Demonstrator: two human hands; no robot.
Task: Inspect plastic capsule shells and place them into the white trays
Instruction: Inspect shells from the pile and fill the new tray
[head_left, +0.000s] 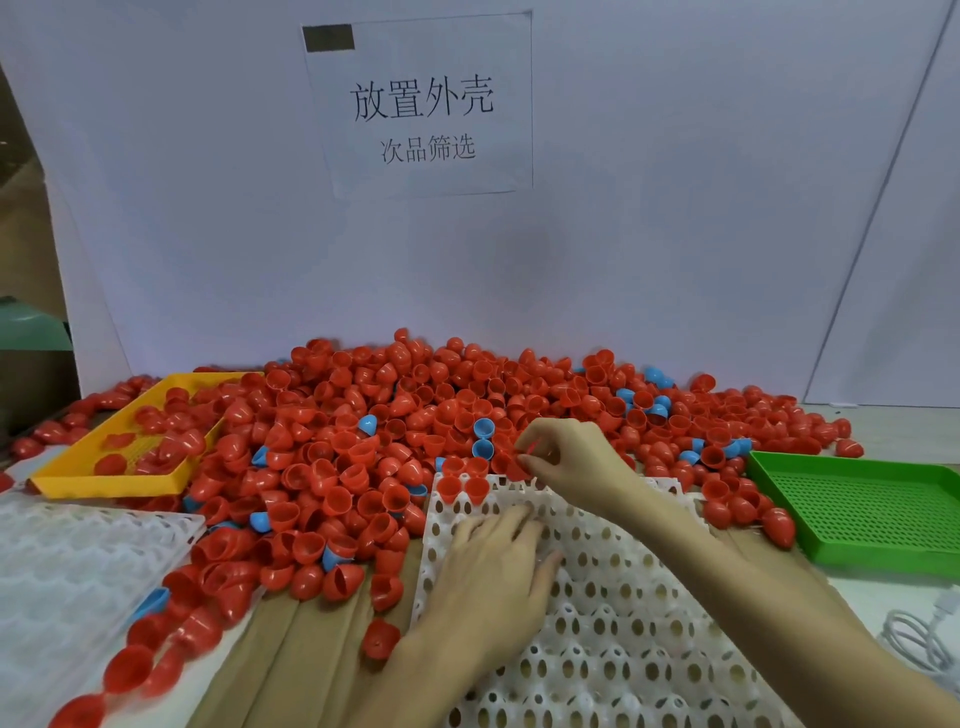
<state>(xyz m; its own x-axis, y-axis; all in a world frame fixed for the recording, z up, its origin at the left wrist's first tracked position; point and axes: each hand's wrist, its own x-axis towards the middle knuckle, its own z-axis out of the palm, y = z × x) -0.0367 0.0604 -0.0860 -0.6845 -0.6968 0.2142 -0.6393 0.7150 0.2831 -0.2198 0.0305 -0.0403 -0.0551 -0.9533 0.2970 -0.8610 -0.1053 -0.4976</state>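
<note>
A big heap of red capsule shells (363, 415), with a few blue shells (483, 428) mixed in, covers the table's far half. A white perforated tray (613, 613) lies in front of me, with several red shells (449, 488) seated in its far left corner. My left hand (493, 571) rests flat, palm down, on the tray's left part. My right hand (571, 460) hovers over the tray's far edge and pinches a red shell (532, 447) between thumb and fingertips.
A yellow tray (78, 467) holding several red shells sits at the left. A green mesh tray (872, 509) sits at the right. A second white tray (67, 571) lies at the near left. A white cable (919, 639) lies at the near right. A white wall stands behind the heap.
</note>
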